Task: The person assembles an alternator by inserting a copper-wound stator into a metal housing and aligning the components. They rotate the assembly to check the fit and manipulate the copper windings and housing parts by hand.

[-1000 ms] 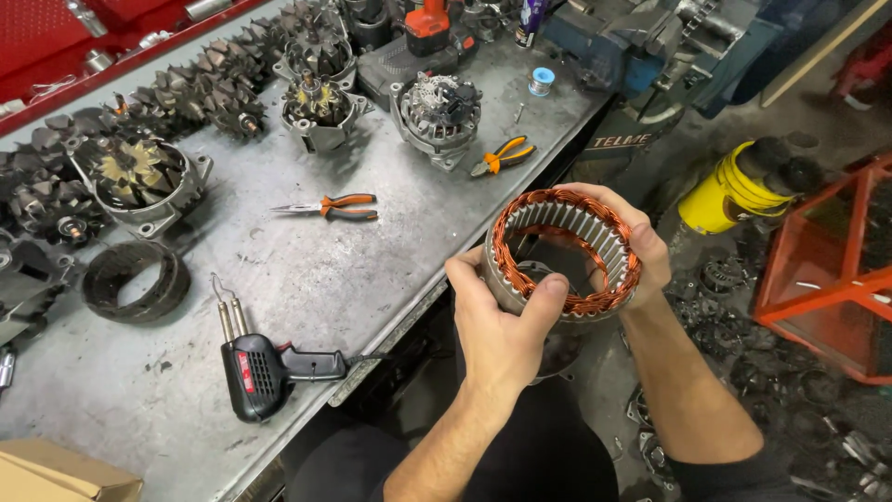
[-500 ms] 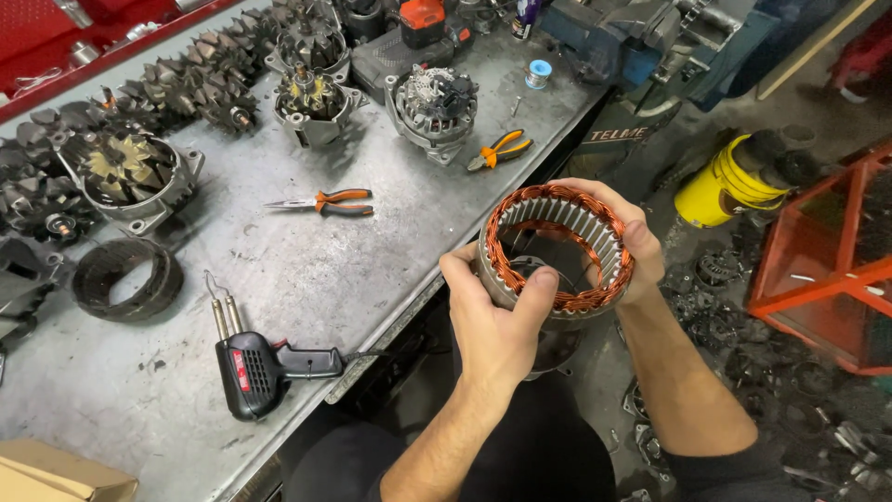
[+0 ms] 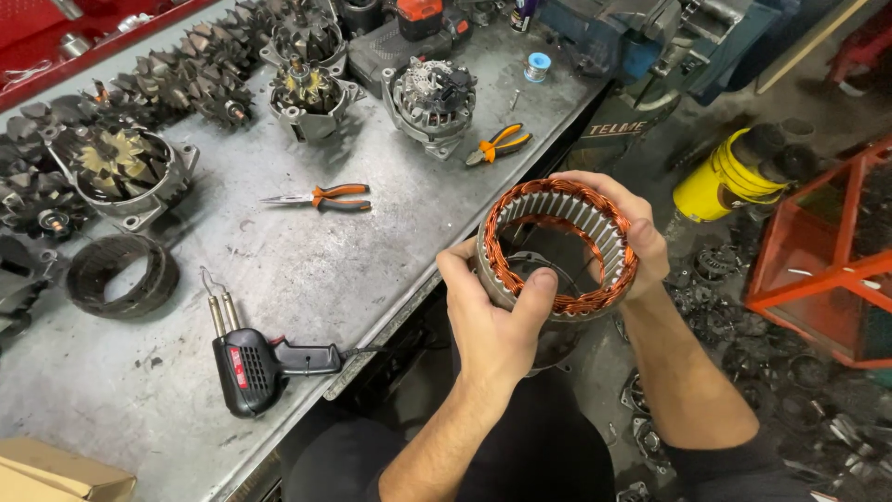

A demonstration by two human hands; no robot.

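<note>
On the steel workbench we count, left of the stator, one dark ring, one soldering gun, two orange-handled pliers and two alternators. Off the bench's edge, our left hand and right hand both clasp one copper-wound stator, held in the air. Right of it stand one yellow container and one orange frame.
</note>
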